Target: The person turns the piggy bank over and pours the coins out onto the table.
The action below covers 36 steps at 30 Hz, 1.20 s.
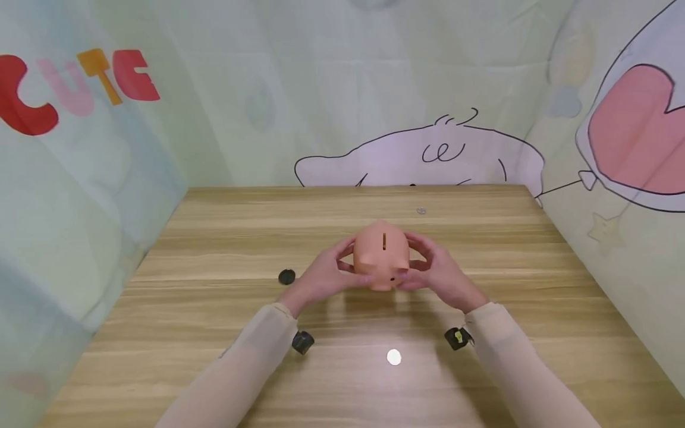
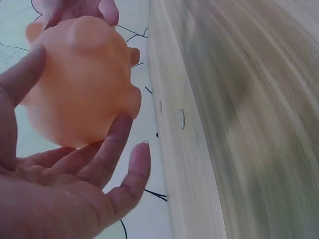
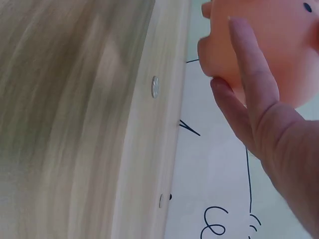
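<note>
You have the peach-orange, soft-plastic piggy bank (image 1: pixel 381 255) lifted just above mid-bench (image 1: pixel 214 356), slot up, left hand (image 1: pixel 320 278) and right hand (image 1: pixel 437 272) in a cupped grip on its flanks; silver coin (image 1: pixel 421 210) lies untouched behind, black round plug (image 1: pixel 286 276) lies apart at left.

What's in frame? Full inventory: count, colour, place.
Peach-orange plastic piggy bank: 1, slot on top, mid-table, held between both hands.
Small silver coin: 1, far part of the table, beyond the bank.
Dark round disc: 1, black, on the table left of the left hand.
Light wooden table: 1, pale wood grain, with a bright glare spot near the front.
Printed cartoon backdrop cloth: pale green, on three sides, "CUTE" lettering at left.
Wrist cameras: 2, black, one under each forearm.
Left hand: fingers curled round the bank's left side.
Right hand: fingers curled round its right side.
</note>
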Available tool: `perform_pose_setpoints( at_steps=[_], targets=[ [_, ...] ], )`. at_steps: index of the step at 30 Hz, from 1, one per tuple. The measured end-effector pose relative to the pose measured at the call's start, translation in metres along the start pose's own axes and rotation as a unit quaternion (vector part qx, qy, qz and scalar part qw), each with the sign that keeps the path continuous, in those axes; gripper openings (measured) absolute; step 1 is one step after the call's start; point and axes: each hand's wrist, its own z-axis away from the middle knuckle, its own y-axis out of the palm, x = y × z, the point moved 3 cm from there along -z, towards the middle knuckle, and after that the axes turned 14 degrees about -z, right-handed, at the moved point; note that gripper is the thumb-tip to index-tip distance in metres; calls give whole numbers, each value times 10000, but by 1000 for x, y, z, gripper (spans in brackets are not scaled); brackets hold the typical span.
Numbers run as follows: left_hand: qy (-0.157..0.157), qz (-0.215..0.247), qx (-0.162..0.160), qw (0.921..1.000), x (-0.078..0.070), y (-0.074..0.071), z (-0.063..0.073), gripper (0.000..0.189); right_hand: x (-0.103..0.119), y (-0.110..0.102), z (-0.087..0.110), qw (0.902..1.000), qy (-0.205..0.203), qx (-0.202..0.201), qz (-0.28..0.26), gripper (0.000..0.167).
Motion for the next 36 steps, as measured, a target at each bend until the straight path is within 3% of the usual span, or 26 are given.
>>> perform_pose_setpoints(
  at_steps=[7, 13, 20, 36],
  targets=[
    [145, 370, -190, 9990, -1, 1, -1, 101, 0, 0, 0, 9994, -324, 46, 92, 87],
    [448, 332, -462, 9974, -2, -1, -1, 101, 8, 3, 1, 9951, -858, 9, 484, 89],
    [889, 281, -718, 9931, -5, -4, 3, 100, 10, 8, 2, 9892, -1401, 264, 348, 90],
    [1330, 298, -990, 9857, -4, -4, 5, 96, 12, 12, 2, 9791, -1934, 522, 354, 93]
  ],
)
